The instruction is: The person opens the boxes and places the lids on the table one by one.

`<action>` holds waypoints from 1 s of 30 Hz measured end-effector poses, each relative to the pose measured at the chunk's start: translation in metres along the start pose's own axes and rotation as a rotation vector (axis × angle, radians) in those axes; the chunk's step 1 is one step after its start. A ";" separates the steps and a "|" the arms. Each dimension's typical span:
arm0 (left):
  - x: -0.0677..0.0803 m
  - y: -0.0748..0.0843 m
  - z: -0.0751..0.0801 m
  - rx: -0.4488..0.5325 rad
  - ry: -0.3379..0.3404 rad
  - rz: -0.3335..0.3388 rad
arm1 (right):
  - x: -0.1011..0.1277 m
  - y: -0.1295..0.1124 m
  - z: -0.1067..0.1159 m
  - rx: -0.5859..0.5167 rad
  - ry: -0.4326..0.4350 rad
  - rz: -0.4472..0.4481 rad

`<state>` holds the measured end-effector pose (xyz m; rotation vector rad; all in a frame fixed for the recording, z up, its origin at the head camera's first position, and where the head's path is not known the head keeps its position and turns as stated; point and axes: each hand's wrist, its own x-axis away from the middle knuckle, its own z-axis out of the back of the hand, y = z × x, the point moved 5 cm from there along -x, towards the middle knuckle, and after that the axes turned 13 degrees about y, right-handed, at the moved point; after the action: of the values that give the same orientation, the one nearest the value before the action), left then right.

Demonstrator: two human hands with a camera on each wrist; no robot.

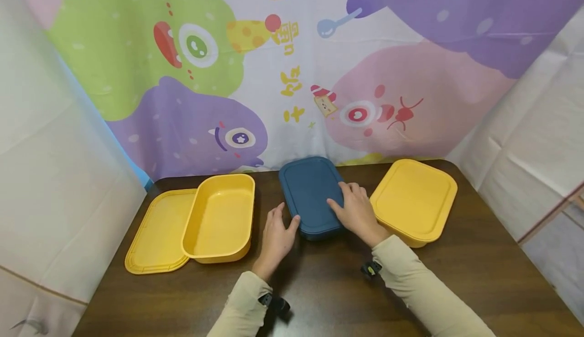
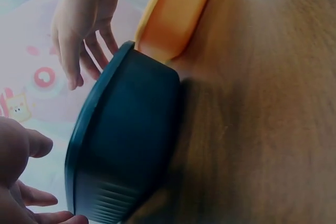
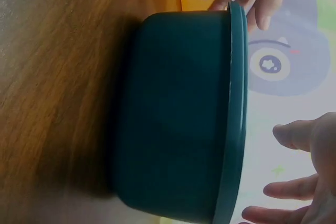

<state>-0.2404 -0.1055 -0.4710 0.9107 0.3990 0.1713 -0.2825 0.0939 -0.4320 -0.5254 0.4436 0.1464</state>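
**Both hands at the lidded blue container**

Your left hand [image 1: 277, 235] sits at the near left corner of the dark blue container [image 1: 312, 195], fingers relaxed and straight, thumb tip touching the lid's edge. Your right hand [image 1: 357, 213] lies over the near right part of the lid, fingers extended and resting on it rather than curled round it. Neither hand grips anything yet.

To handle it well, I'd judge you should keep one hand steadying the base while the other works the lid's rim from a corner, since pressing flat on top would only hold the lid down.

The container is a rounded rectangle, teal-blue, with a matching lid whose rim overhangs the walls; fine ribbing shows low on one end. It stands in the middle of the brown wooden tabletop [image 1: 461, 271], between an open yellow container [image 1: 221, 218] resting partly on its loose yellow lid [image 1: 155, 235] and a closed yellow container [image 1: 412, 197] just beside your right hand.
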 end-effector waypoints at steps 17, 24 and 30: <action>0.010 -0.008 -0.014 0.015 -0.046 0.031 | 0.004 0.023 -0.017 -0.048 -0.122 -0.144; 0.012 -0.010 -0.016 0.043 -0.052 0.055 | 0.010 0.035 -0.029 -0.105 -0.205 -0.228; 0.010 -0.011 -0.017 0.078 -0.039 0.079 | 0.011 0.047 -0.035 -0.212 -0.221 -0.308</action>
<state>-0.2384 -0.0968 -0.4921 1.0057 0.3354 0.2108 -0.2972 0.1166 -0.4854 -0.7701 0.1276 -0.0462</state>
